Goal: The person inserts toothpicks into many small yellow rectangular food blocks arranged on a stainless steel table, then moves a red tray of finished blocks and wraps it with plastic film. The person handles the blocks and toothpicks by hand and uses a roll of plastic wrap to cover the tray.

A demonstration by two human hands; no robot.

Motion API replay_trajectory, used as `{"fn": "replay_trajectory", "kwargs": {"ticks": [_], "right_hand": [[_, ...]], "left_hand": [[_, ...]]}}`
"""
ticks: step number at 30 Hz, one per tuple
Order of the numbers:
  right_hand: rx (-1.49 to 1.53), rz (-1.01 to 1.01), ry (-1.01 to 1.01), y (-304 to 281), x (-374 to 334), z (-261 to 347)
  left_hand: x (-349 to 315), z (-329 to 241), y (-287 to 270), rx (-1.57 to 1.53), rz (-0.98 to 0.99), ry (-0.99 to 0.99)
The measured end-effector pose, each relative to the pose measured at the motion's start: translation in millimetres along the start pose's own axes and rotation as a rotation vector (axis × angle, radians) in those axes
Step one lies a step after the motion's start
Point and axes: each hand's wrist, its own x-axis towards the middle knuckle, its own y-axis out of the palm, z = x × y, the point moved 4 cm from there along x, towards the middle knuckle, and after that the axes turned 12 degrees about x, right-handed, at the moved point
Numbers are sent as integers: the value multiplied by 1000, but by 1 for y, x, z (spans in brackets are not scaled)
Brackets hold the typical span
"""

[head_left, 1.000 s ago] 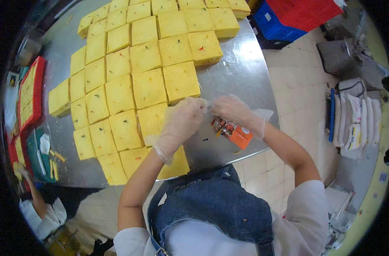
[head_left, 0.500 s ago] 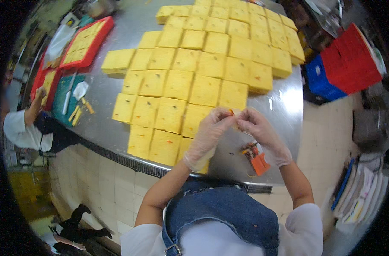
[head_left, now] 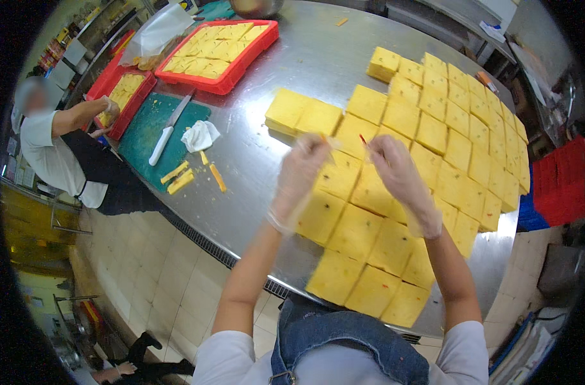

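Observation:
Many yellow square sponge-like blocks (head_left: pixel 374 232) sit side by side on a steel table, most dotted with small dark or red bits. Both my hands wear clear plastic gloves and hover over the blocks at the left of the group. My right hand (head_left: pixel 400 174) pinches a thin red strip (head_left: pixel 363 138) that sticks out past its fingertips. Closed in a pinch, my left hand (head_left: pixel 299 176) is a short way apart from it. A small orange bit shows at its fingertips, too blurred to name.
Left on the steel table (head_left: pixel 241 138) lies a green cutting board (head_left: pixel 135 144) with a knife (head_left: pixel 167 133), a white cloth (head_left: pixel 200 136) and yellow offcuts (head_left: pixel 181 182). Red trays (head_left: pixel 231 80) hold more blocks. A co-worker (head_left: pixel 74 144) stands there. Red and blue crates (head_left: pixel 559 179) stand right.
My view has turned left. My hands were together near the table's front edge; now they are apart and farther over the blocks, and a red strip shows in the right hand.

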Motion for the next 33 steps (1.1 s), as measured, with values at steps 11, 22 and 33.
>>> {"fn": "replay_trajectory", "kwargs": {"ticks": [11,22,33], "right_hand": [[382,-97,424,127,155,-85],[-47,-21,152,147,160,-107],[-153,-82,-255,145,169,-109]], "left_hand": [[149,75,-86,466,-220,297],[147,105,-77,605,-261,459],[151,103,-72,638,-229,514]]}}
